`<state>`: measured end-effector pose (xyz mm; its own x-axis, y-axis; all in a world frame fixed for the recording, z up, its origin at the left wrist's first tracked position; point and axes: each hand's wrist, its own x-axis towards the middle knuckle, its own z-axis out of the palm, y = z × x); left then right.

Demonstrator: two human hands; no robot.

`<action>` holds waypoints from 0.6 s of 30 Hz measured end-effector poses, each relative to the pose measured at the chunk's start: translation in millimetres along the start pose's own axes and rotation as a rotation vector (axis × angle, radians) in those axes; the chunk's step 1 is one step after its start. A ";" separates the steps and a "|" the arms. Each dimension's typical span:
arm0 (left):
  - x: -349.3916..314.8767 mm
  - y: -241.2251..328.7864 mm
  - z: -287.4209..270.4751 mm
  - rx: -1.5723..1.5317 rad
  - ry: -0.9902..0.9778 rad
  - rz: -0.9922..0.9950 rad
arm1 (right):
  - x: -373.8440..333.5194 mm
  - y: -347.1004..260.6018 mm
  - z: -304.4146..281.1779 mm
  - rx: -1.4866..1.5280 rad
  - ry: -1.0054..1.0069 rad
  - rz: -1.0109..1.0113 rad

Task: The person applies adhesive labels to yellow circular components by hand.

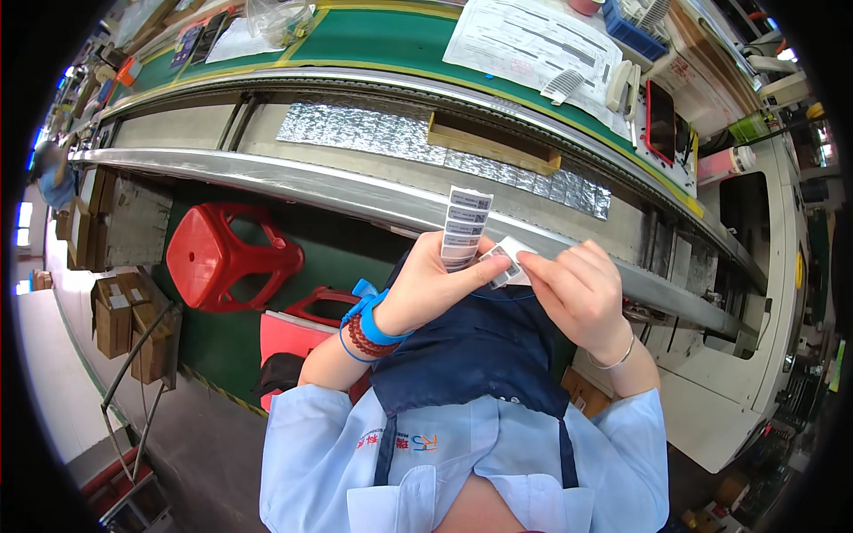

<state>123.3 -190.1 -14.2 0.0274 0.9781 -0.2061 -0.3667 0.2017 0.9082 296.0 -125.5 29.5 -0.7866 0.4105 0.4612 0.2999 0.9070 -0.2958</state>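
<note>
A strip of printed labels (pixel 466 222) stands up from my left hand (pixel 435 280), which is closed on it. The strip's other end (pixel 506 265) curls over beside my left thumb, showing white backing. My right hand (pixel 579 289) pinches at the edge of that curled end, thumb and forefinger together. Whether a single label sits between those fingertips is too small to tell. Both hands are close together in front of my dark blue apron (pixel 462 346), near the metal rail (pixel 382 191) of the work line.
Beyond the rail lie silvery foil sheets (pixel 355 129) and a shallow yellow-brown tray (pixel 493 147). The green bench (pixel 382 40) holds printed papers (pixel 533 53), a red-framed device (pixel 660 120) and a blue bin (pixel 635 27). A red stool (pixel 209 258) stands at left; a white machine (pixel 711 400) is at right.
</note>
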 end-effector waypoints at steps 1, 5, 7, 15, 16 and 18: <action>-0.4 -1.2 -0.3 0.024 -0.017 0.037 | -0.7 0.3 0.6 -0.001 0.008 0.006; -2.1 -4.2 -5.0 0.123 -0.116 0.042 | -4.5 3.1 4.8 0.091 0.059 0.102; -3.5 -5.3 -3.1 0.123 -0.102 0.063 | -4.7 7.1 4.0 0.016 0.127 0.188; -1.0 -2.7 -4.0 0.146 -0.076 0.085 | 4.6 15.6 -9.4 0.478 -0.098 0.576; -1.1 -1.7 -4.8 0.180 -0.095 0.084 | 3.7 14.5 -8.6 0.479 -0.100 0.577; 0.0 0.6 -5.8 0.212 -0.115 0.078 | 2.0 12.7 -6.8 0.774 -0.170 0.498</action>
<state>117.7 -190.3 -15.8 0.1167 0.9881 -0.1002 -0.1690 0.1191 0.9784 301.9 -112.5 32.3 -0.7506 0.6604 0.0211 0.2292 0.2902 -0.9291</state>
